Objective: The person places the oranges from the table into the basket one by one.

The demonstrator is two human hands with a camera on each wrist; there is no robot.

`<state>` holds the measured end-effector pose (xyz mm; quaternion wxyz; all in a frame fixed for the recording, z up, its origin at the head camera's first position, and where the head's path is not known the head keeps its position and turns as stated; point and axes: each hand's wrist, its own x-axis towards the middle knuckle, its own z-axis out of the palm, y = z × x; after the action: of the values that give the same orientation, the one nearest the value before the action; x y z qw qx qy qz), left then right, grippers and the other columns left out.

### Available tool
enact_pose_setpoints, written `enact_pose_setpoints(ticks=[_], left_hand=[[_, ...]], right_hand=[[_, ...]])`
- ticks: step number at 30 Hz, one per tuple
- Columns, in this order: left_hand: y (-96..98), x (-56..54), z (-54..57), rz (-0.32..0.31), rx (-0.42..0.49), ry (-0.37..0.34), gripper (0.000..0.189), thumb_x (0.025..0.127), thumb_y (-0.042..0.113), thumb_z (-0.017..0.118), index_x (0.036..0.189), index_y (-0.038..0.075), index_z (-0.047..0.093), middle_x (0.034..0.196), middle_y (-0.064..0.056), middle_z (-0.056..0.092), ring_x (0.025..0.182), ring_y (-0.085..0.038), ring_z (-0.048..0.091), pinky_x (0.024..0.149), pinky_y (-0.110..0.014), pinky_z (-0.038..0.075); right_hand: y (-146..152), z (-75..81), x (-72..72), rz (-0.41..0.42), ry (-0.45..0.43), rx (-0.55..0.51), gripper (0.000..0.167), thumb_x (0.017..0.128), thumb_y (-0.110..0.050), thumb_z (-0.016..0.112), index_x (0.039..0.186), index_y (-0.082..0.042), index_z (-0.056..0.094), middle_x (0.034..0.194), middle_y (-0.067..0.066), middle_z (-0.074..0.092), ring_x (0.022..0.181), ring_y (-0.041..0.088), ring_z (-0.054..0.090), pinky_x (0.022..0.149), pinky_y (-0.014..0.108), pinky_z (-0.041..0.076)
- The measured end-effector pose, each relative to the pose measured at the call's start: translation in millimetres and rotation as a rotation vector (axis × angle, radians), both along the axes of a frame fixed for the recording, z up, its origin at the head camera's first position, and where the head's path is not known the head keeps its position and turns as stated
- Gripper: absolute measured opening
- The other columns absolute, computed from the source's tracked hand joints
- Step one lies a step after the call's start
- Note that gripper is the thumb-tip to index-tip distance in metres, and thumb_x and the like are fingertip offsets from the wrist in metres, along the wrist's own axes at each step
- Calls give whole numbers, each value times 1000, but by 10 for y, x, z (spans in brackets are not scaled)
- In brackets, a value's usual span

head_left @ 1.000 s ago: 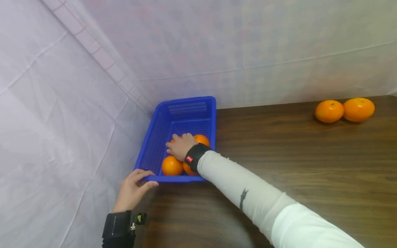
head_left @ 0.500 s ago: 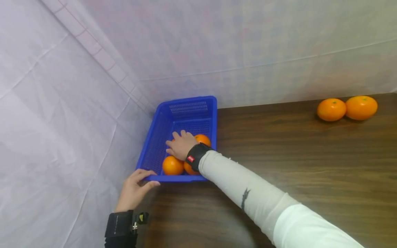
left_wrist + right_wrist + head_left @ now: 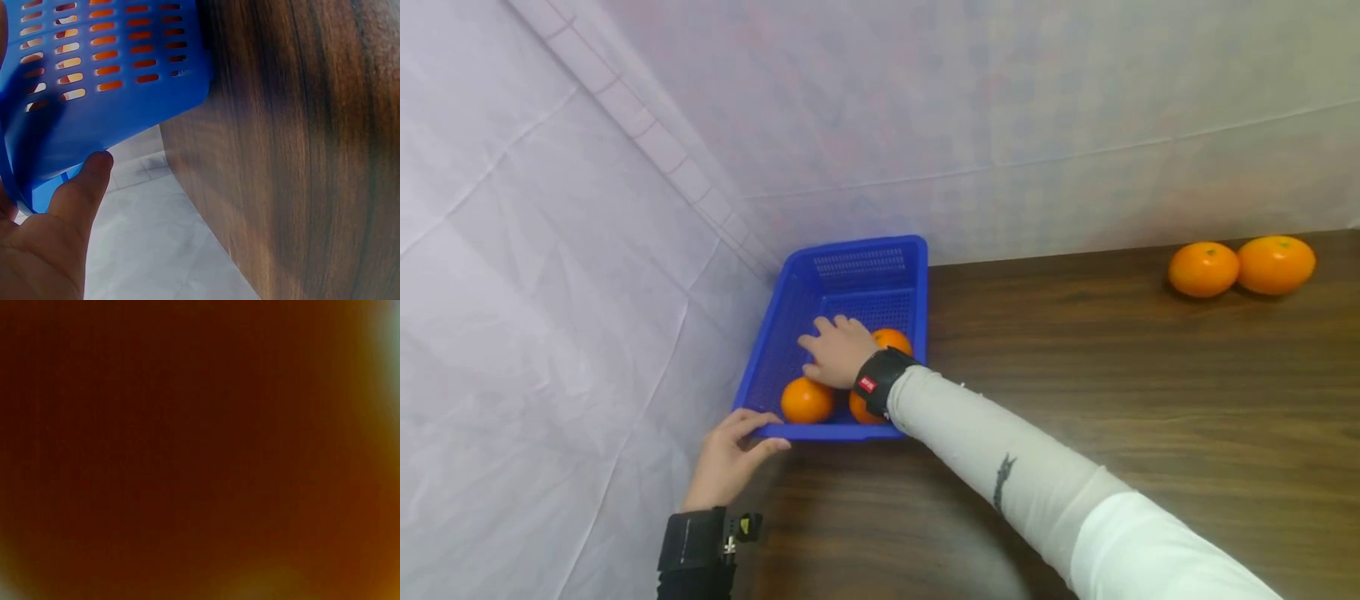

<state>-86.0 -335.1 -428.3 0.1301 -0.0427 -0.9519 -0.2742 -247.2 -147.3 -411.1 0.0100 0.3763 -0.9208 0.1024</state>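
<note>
Basket [image 3: 838,432] on table [image 3: 1075,367], rim pinched in my left hand [image 3: 727,458]. My right hand [image 3: 842,354] lies inside, apart from left; its grip hidden, cannot tell. Three oranges [image 3: 807,401] visible inside: work looks well along. Outer pair of oranges [image 3: 1204,270] on table, probably left to do.

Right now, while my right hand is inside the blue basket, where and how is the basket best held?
I would pinch the basket's rim at its near left corner, coming from the near left, as the left hand does. The rim is a thin upper edge, suited to a pinch, while the right sleeve crosses over the near right corner.
</note>
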Motion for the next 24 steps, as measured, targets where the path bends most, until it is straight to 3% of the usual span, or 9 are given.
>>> enact_pose_setpoints(ticks=[7,14,24], left_hand=[[9,21,2,-6,10,13,30,76,19,88,103,11,78,96,0,70,87,-6,58,75,-22,48],[27,36,24,-15,24,34,27,76,18,88,101,13,79,94,1,69,85,-5,57,73,-22,48],[20,-50,1,-9,28,-8,28,78,21,87,103,12,78,97,-2,70,87,-7,59,75,-22,50]], right_hand=[[35,33,15,4,-22,-34,52,98,-50,56,145,-28,54,150,9,51,131,33,53,110,48,43],[101,174,37,7,-40,-41,54,100,-52,53,148,-29,51,152,8,49,133,32,51,111,47,43],[219,342,19,13,-25,-59,55,101,-55,50,149,-29,49,151,7,49,130,31,52,110,46,44]])
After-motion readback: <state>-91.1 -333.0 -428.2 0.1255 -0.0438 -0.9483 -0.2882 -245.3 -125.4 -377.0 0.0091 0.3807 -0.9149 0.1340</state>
